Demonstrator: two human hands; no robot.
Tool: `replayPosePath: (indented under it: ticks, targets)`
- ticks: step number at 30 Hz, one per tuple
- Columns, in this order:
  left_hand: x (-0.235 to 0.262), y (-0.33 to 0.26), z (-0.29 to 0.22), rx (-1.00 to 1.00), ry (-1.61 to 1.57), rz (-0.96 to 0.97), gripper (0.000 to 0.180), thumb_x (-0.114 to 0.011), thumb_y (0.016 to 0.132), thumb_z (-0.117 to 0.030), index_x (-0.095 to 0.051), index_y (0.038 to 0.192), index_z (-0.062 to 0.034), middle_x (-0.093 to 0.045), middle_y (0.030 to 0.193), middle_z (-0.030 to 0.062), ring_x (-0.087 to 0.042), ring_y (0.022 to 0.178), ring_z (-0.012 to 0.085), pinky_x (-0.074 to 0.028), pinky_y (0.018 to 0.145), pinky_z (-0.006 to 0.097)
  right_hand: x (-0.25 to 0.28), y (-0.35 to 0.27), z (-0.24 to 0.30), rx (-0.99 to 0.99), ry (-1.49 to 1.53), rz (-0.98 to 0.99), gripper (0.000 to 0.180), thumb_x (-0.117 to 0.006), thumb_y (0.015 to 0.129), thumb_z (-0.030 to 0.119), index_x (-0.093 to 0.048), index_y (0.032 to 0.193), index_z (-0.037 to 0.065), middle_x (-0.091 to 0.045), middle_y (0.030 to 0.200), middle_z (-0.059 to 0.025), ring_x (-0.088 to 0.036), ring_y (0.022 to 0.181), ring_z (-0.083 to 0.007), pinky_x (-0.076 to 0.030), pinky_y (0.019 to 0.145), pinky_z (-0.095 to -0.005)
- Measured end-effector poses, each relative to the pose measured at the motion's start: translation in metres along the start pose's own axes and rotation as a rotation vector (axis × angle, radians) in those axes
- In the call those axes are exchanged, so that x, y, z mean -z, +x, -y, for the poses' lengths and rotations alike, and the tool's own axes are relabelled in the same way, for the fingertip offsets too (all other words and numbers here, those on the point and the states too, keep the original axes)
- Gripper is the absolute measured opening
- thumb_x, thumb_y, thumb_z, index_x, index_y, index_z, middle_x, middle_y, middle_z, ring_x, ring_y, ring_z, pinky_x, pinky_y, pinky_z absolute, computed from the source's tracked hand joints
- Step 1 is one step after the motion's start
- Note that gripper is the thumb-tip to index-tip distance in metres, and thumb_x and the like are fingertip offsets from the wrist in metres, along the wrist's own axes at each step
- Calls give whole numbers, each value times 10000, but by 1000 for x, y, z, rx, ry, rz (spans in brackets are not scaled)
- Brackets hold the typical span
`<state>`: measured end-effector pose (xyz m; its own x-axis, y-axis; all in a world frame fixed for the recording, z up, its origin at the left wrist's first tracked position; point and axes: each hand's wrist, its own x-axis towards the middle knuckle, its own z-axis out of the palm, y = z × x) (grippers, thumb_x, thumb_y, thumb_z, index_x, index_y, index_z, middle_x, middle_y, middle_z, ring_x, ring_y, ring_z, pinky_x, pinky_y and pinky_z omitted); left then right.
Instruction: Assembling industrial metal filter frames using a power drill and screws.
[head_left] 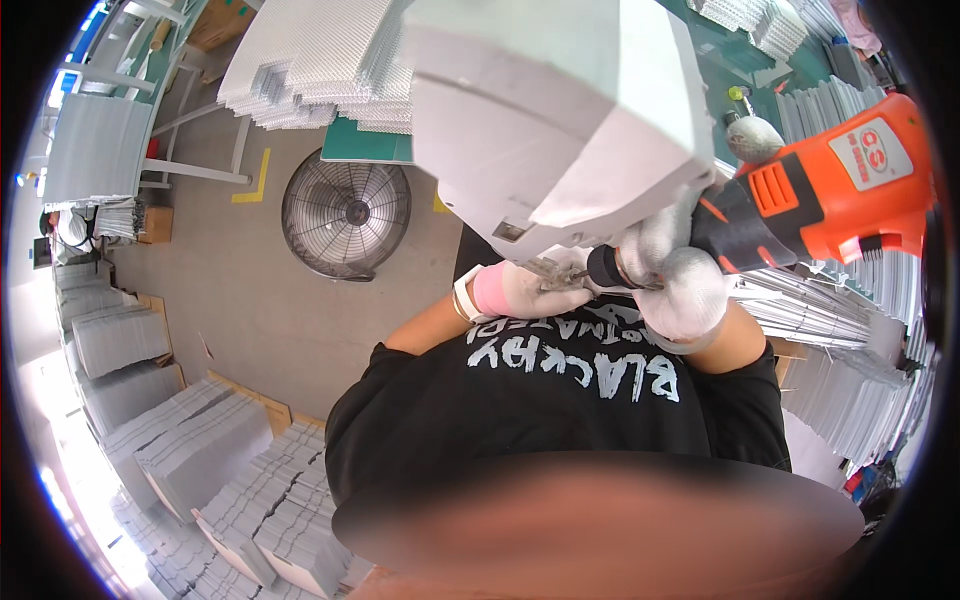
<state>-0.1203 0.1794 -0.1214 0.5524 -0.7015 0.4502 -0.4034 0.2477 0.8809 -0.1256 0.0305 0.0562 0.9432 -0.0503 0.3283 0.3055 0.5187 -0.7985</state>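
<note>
A large white box-shaped housing fills the upper middle, tilted, its lower edge over my hands. My left hand, in a white glove with a pink cuff, is closed below that edge. Its fingertips are at a small metal piece by the tool's tip; what they pinch is too small to make out. My right hand, also white-gloved, is wrapped round the front end of an orange and black power screwdriver. The screwdriver lies roughly sideways, its black nose toward my left hand and its rear end out to the right.
A round floor fan stands on the grey floor to the left. Stacks of white mesh panels lie on a green bench top. More pale panels are stacked lower left, and others at right. A whitish rounded lump sits behind the screwdriver.
</note>
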Motion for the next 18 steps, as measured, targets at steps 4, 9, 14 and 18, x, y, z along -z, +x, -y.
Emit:
replayPosePath:
  ticks: [4,9,14,18]
  targets:
    - [1,12,-11,-19,24,-71,295,-648,904,-63,-585,1186,-4,-650,1072,86,-613,964,165,-509,844,316,2,0,-1,-21,28,32,563,-541,712,-98,-382,1239,20,-598,774,-88,-610,647,-169,-504,592,-303]
    - [-1,9,-2,84,-285,-14,221,-617,907,-35,-586,1123,1,-669,1074,96,-625,983,153,-510,872,326,6,12,-6,90,154,49,542,-632,793,2,-371,1267,25,-608,810,-101,-575,600,-158,-494,540,-281]
    - [12,24,-13,16,-97,32,255,-646,851,28,-611,1102,-2,-680,1154,190,-673,1040,221,-536,889,352,68,47,45,668,-1068,-110,379,-523,991,94,-468,1347,-25,-619,1184,-149,-647,989,-189,-541,828,-313]
    - [8,21,-11,110,-42,-174,472,-678,847,61,-529,1289,-5,-711,1045,130,-654,846,120,-541,733,268,81,84,116,619,-1270,-292,492,-599,916,159,-479,1352,-34,-585,1264,-192,-602,1132,-267,-481,983,-377]
